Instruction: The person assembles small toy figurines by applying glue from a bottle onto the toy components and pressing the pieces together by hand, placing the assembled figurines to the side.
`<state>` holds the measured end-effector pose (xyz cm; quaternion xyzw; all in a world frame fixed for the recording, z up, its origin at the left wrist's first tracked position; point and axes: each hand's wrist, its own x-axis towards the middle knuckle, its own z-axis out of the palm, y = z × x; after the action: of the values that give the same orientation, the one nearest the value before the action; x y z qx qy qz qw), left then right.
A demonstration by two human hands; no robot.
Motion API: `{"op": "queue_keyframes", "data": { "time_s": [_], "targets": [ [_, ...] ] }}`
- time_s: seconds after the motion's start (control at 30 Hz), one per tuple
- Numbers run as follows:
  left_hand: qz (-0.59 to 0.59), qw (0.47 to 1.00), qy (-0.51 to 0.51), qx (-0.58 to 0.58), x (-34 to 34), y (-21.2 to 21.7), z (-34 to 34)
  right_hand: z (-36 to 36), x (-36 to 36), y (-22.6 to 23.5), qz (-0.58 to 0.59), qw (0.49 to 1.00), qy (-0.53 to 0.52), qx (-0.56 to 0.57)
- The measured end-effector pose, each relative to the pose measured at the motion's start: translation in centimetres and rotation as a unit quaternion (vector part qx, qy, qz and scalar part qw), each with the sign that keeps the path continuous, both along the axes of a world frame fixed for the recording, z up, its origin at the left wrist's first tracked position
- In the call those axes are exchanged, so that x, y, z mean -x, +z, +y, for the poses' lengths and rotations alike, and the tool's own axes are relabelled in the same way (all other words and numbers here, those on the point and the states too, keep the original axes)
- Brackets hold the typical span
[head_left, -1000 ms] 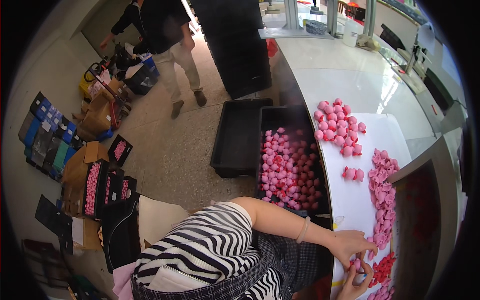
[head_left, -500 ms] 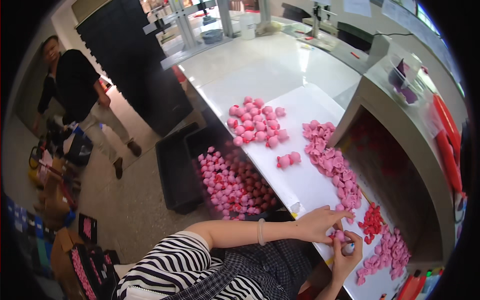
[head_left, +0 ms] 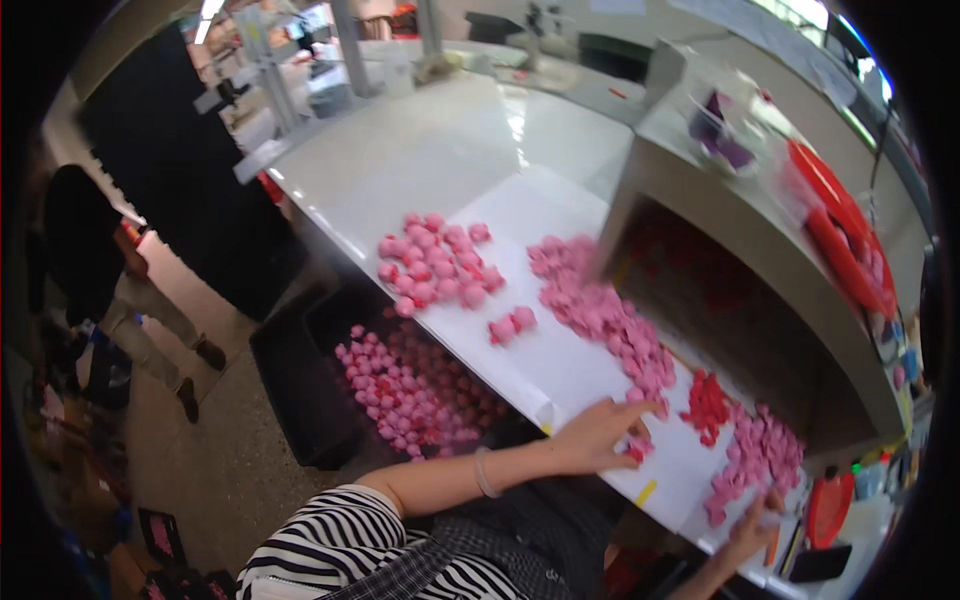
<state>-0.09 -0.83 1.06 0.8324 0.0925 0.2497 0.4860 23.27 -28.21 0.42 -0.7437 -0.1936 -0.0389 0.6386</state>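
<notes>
Sorting looks partly done: left hand [head_left: 600, 435] flat, grip empty, on a small pink piece [head_left: 634, 452] at lower centre; right hand [head_left: 752, 520] grip unclear; pink pile [head_left: 600, 310] and red pile [head_left: 708, 405] on table [head_left: 450, 150] remain, crate [head_left: 300, 400] part full.

Bright overhead light, strong glare on the glossy white counter [head_left: 440, 150]. Heavy fisheye bending with black vignette at rim. Motion blur throughout; far background soft, left floor side dimmer.

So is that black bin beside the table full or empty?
Partly full. The black bin holds a layer of pink pieces across its bottom, well below the rim, with its dark walls still showing.
</notes>
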Motion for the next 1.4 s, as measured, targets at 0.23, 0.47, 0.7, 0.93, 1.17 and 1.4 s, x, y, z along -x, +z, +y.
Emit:
{"op": "queue_keyframes", "data": {
  "time_s": [0.23, 0.47, 0.7, 0.93, 1.17, 1.4],
  "targets": [
    [0.026, 0.998, 0.057, -0.027, -0.1, 0.5, 1.0, 13.1, 11.7, 3.0, 0.050, 0.974, 0.220, 0.002],
    [0.046, 0.998, 0.039, -0.034, -0.9, 0.5, 0.3, 13.1, 11.2, 1.3, -0.018, 0.959, 0.275, 0.069],
    [0.048, 0.997, 0.042, -0.034, -0.4, 0.6, 0.0, 13.3, 11.9, 2.2, -0.006, 0.953, 0.293, 0.076],
    [0.045, 0.998, 0.035, -0.028, -0.6, 0.1, 0.3, 13.7, 12.3, 1.8, -0.140, 0.947, 0.264, 0.115],
    [0.022, 0.999, 0.040, -0.020, -0.9, 0.0, 0.3, 13.8, 11.4, 1.6, -0.183, 0.938, 0.266, 0.127],
    [-0.092, 0.987, 0.055, -0.117, -0.2, -1.5, 0.2, 12.9, 11.4, 1.9, 0.094, 0.944, 0.306, 0.081]
  ]
}}
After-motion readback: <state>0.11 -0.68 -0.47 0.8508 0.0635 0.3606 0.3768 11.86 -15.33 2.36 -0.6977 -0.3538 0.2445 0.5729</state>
